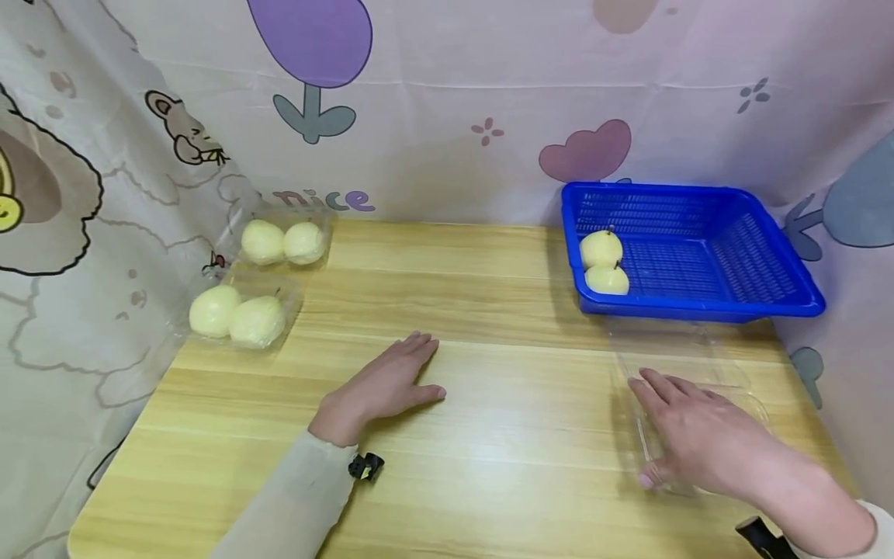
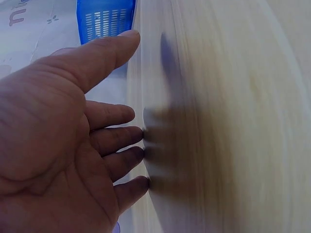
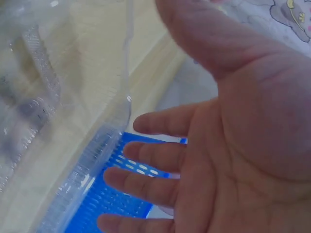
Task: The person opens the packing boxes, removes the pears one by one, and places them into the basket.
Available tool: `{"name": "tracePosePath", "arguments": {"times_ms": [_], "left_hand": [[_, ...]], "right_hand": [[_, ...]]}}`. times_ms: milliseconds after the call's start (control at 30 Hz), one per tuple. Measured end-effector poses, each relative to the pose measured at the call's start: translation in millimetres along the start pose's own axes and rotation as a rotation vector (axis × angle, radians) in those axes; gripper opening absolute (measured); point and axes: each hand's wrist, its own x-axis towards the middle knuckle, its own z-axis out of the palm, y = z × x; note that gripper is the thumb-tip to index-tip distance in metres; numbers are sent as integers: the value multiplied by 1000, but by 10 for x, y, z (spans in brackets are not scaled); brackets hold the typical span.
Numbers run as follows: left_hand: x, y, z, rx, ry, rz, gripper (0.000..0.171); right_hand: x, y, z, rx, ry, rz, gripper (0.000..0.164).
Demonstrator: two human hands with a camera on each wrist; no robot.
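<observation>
My left hand (image 1: 384, 384) rests with its fingertips on the wooden table, fingers straight and thumb spread, holding nothing. Over at the right, my right hand (image 1: 698, 431) hovers over or touches a clear plastic box (image 1: 670, 357) whose lid stands open; contact is hard to tell. In the right wrist view the fingers are extended beside the clear plastic wall (image 3: 121, 87), with nothing gripped. Behind that box, a blue basket (image 1: 775, 291) holds two pale yellow pears (image 1: 602, 250) at its left end.
Two clear boxes stand at the table's left side, each with two pears: the back pair (image 1: 303, 243) and the front pair (image 1: 257, 321). A patterned curtain (image 1: 447, 140) hangs along the back and both sides. The wooden table (image 1: 482, 295) spreads between them.
</observation>
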Motion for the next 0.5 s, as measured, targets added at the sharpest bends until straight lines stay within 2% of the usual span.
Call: {"name": "tracePosePath", "arguments": {"times_ms": [167, 500], "left_hand": [[-12, -20, -21, 2, 8, -11, 86], [-60, -175, -130, 6, 65, -24, 86]], "right_hand": [[11, 50, 52, -29, 0, 20, 129], [65, 304, 108, -8, -133, 78, 135]]}}
